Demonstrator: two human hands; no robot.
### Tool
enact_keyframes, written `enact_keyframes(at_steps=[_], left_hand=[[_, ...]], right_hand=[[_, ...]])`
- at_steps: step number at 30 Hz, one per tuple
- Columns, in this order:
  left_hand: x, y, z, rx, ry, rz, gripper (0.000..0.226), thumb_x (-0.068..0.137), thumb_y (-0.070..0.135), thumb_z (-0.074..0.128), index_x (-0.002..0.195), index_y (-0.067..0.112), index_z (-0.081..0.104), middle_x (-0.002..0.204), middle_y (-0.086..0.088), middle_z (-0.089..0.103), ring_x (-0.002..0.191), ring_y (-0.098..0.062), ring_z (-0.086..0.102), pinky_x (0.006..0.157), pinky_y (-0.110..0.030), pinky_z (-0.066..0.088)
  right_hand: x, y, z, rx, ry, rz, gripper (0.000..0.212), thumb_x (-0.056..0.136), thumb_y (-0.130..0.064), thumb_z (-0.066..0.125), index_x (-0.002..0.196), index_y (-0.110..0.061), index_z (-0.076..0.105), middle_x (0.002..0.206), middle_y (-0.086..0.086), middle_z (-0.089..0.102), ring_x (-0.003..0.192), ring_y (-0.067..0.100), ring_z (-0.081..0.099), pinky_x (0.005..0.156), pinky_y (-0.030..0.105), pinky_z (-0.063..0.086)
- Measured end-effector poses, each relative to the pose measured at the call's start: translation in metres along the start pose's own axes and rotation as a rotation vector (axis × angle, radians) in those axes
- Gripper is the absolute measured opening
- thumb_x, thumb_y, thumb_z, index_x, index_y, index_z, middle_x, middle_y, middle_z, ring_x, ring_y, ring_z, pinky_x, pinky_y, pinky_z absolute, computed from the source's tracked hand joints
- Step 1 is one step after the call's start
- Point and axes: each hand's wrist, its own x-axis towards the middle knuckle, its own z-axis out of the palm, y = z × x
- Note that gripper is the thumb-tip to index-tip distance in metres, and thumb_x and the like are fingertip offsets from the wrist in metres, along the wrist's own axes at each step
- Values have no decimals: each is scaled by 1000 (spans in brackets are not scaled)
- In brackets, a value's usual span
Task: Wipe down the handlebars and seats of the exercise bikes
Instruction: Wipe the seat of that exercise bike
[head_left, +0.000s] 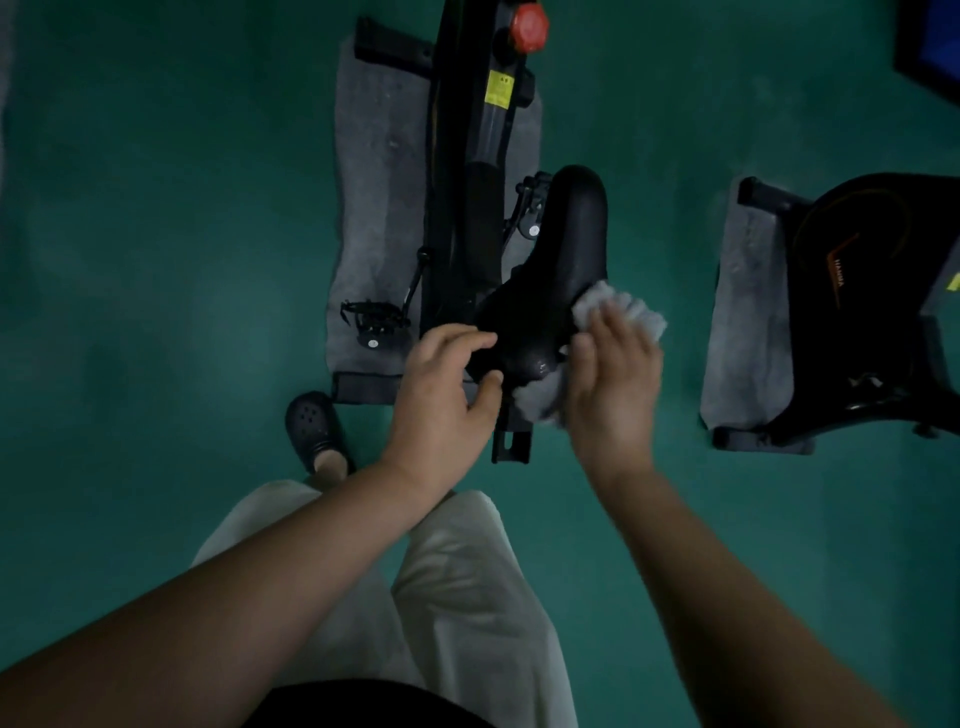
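Note:
A black bike seat (563, 260) points away from me at the centre of the view, above the black bike frame (467, 156). My left hand (447, 384) grips the rear left edge of the seat, fingers on top and thumb at the back. My right hand (615, 384) presses a grey cloth (631, 309) flat against the seat's right side; the cloth hangs out both above and below the hand. The handlebars are out of view.
The bike stands on a grey mat (374, 208) on green floor, with a pedal (371, 319) at the left and a red knob (530, 27) on the frame. A second bike (872, 291) on its own mat (743, 312) stands to the right. My shoe (314, 431) is near the mat.

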Motion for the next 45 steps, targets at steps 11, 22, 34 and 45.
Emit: enact_keyframes(at_steps=[11,22,34,45], left_hand=[[7,44,41,360,30,95,35,89,26,69,123,15,67,129,-4,56,126,-23,45,109,-47,40],[19,69,91,576,237,-85,38,89,33,68,122,16,68,133,-8,55,125,-26,43,110,-43,38],[29,76,101,618,240,-235,55,80,33,82,129,14,64,134,-3,58,126,-19,45,109,-31,34],[28,74,97,613,230,-175,51,80,24,82,127,13,66,130,-4,61,122,-24,50,106,-35,37]], right_hand=[[16,63,-20,307,-324,-7,74,93,-52,50,144,-1,36,153,15,33,144,25,26,120,36,20],[98,79,2,545,-541,-86,46,101,-35,44,139,-8,46,139,11,52,128,26,46,93,17,30],[113,57,7,767,-471,-87,57,101,-34,47,150,-10,29,154,8,33,139,20,34,109,19,23],[70,102,-7,561,-436,-175,46,96,-27,57,135,-4,53,142,12,50,133,23,45,111,14,19]])
